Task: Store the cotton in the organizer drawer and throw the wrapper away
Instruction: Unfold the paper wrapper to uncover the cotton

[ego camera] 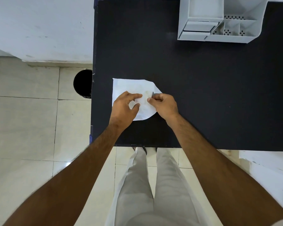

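Note:
A white paper wrapper (131, 86) lies flat on the black table (203, 95), near its left front corner. A faint yellowish patch shows at its middle, between my hands; I cannot tell whether it is the cotton. My left hand (126, 108) rests on the wrapper's left half, fingers curled and pinching at the paper. My right hand (164, 105) pinches the wrapper's right edge between thumb and fingers. The white organizer (219, 20) stands at the table's far right, with a drawer (198, 27) at its lower left pulled partly out.
A black round bin (82, 84) stands on the tiled floor just left of the table's edge. A white wall runs along the far left. A white surface with papers (268, 162) sits at the right, beside my legs.

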